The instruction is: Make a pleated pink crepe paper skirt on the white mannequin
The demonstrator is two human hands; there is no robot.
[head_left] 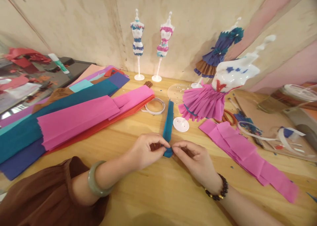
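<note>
Between my two hands is a narrow teal crepe paper strip [168, 125], lying on the wooden table and pointing away from me. Its near end is folded over. My left hand [148, 148] pinches that end between thumb and forefinger from the left. From the right, my right hand [192, 155] pinches the same end, fingertips close to the left ones. Just beyond stands a small white mannequin [235, 72] in a pleated pink paper skirt [204, 102], leaning to the right. Its round white base [181, 124] sits close to the strip.
Stacked crepe paper sheets [79, 117] cover the left side. Pink paper pieces [244, 150] lie at right. A roll of white tape [155, 106] is beyond my left hand. Mannequins [137, 38] stand by the wall, one in a blue-and-brown dress [218, 52]. A glue stick [58, 63] lies far left.
</note>
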